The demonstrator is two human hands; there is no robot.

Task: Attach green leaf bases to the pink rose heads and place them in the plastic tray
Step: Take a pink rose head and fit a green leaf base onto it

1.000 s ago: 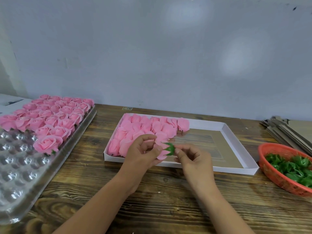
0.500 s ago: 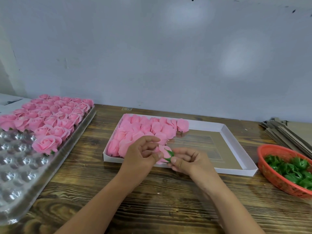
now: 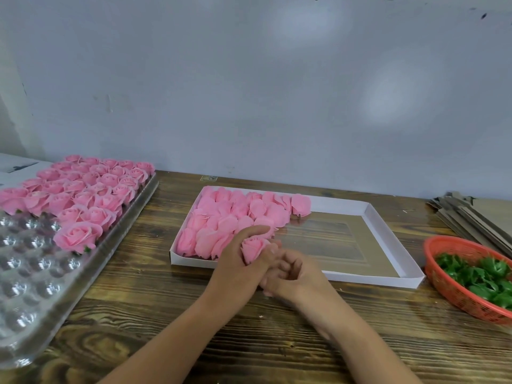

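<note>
Head view, looking down on a wooden table (image 3: pixel 277 342): at six o'clock the left hand (image 3: pixel 235 270) curls its fingers round a pink rose head (image 3: pixel 253 250), bloom turned upward; the right hand (image 3: pixel 293 275) lies against it from the three o'clock side, fingers curled in beneath the rose, though what they pinch I cannot tell; no leaf base shows on the held rose; just beyond the hands, at twelve o'clock, a white cardboard box (image 3: pixel 388 234) holds bare rose heads (image 3: pixel 232 214) in its left part; at nine o'clock the clear plastic tray (image 3: pixel 33 278) carries finished roses (image 3: pixel 83 192) across its far rows; at three o'clock a red basket (image 3: pixel 454 289) holds green leaf bases (image 3: pixel 482 275); folded cardboard sheets (image 3: pixel 476 217) lie behind it.
</note>
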